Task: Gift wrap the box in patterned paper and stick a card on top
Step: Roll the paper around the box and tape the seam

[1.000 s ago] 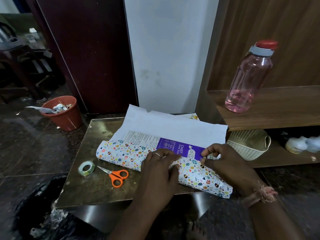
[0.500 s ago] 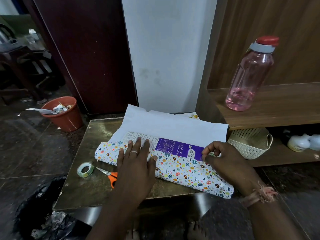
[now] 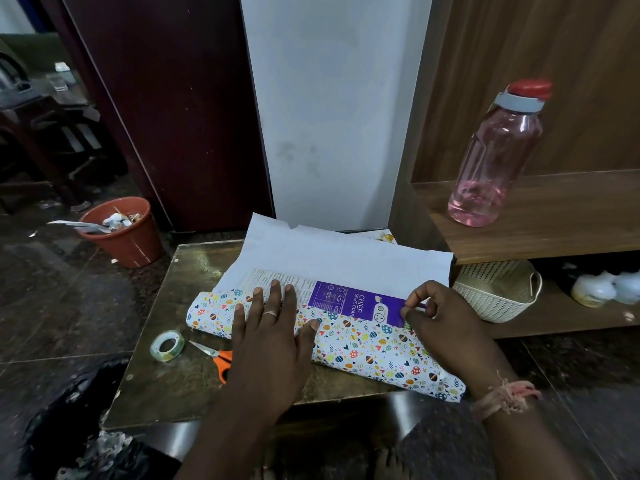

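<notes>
A long purple and white box (image 3: pixel 349 299) lies on a low table (image 3: pixel 166 386), half covered by patterned paper (image 3: pixel 374 348) folded up over its near side. The paper's white back (image 3: pixel 332 258) stands up behind the box. My left hand (image 3: pixel 273 327) lies flat with straight fingers on the folded paper and the box's left part. My right hand (image 3: pixel 440 320) has curled fingers that pinch the paper's edge at the box's right end. No card can be made out.
A roll of clear tape (image 3: pixel 167 345) and orange-handled scissors (image 3: pixel 216 356) lie left of the box. A pink bottle (image 3: pixel 498 157) stands on a wooden shelf, a cream basket (image 3: pixel 498 292) below it. An orange bin (image 3: pixel 121 230) sits on the floor at left.
My left hand slid left along the folded paper, from the middle of the box to its left part. My right hand stayed at the right end.
</notes>
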`<state>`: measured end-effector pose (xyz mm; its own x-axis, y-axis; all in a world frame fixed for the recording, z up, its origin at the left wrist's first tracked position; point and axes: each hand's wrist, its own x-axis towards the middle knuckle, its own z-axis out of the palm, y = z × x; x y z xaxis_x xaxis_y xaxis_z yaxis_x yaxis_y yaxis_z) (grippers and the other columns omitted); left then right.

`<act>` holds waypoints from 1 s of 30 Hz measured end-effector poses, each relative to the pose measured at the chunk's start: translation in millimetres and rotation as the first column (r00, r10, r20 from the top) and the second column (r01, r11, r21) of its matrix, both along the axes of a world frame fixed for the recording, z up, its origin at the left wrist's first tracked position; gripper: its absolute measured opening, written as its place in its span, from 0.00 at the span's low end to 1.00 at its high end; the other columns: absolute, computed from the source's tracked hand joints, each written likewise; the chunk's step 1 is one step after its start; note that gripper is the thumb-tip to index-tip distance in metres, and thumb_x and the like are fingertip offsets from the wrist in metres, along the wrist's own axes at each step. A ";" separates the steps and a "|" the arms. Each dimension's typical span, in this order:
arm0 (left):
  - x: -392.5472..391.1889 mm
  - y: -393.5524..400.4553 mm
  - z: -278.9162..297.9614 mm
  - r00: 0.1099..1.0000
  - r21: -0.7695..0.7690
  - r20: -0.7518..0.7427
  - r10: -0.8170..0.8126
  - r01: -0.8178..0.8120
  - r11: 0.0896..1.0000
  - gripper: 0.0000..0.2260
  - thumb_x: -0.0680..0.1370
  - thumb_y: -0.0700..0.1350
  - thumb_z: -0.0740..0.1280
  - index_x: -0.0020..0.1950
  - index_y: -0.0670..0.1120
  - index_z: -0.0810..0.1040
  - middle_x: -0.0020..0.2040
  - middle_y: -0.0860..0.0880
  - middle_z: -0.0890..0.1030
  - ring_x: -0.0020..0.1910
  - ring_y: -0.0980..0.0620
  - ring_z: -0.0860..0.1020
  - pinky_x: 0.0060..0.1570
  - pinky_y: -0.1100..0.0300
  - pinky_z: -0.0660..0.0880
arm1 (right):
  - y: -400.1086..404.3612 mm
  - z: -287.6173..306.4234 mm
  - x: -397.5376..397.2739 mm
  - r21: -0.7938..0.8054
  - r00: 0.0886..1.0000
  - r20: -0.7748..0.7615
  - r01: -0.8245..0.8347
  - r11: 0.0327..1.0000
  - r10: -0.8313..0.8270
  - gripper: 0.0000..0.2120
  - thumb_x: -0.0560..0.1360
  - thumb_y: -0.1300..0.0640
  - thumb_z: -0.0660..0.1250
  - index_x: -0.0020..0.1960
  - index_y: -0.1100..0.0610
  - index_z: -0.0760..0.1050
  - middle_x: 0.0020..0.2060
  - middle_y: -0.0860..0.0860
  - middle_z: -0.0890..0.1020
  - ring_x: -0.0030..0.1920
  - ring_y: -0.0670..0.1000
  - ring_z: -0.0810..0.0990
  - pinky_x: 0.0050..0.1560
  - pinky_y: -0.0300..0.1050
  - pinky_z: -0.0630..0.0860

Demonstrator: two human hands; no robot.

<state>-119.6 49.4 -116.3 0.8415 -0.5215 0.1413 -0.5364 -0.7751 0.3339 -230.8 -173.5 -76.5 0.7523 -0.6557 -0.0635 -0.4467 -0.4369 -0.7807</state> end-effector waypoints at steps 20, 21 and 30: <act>4.7 4.6 9.4 0.994 -0.349 -0.041 0.097 -0.106 0.931 0.26 0.79 0.40 0.64 0.79 0.44 0.68 0.82 0.39 0.59 0.82 0.41 0.51 0.78 0.51 0.41 | 22.7 0.8 5.4 -0.250 0.993 -0.105 -0.073 0.965 0.048 0.09 0.79 0.43 0.67 0.58 0.42 0.72 0.57 0.41 0.77 0.63 0.50 0.69 0.63 0.50 0.56; 5.9 4.8 9.3 0.991 -0.332 -0.056 0.118 -0.130 0.934 0.26 0.80 0.40 0.65 0.78 0.44 0.69 0.82 0.39 0.59 0.83 0.41 0.52 0.78 0.51 0.41 | 22.9 0.8 5.9 -0.243 0.993 -0.107 -0.077 0.967 0.052 0.09 0.79 0.44 0.67 0.58 0.42 0.73 0.57 0.41 0.77 0.63 0.50 0.69 0.63 0.50 0.56; 4.4 6.0 9.2 0.990 -0.146 -0.042 0.132 -0.137 0.980 0.34 0.78 0.62 0.48 0.82 0.50 0.61 0.84 0.43 0.54 0.83 0.43 0.47 0.78 0.52 0.37 | 22.8 4.8 7.0 -0.243 0.985 -0.151 -0.123 0.962 0.087 0.10 0.79 0.44 0.67 0.59 0.40 0.72 0.58 0.40 0.80 0.62 0.49 0.74 0.69 0.54 0.61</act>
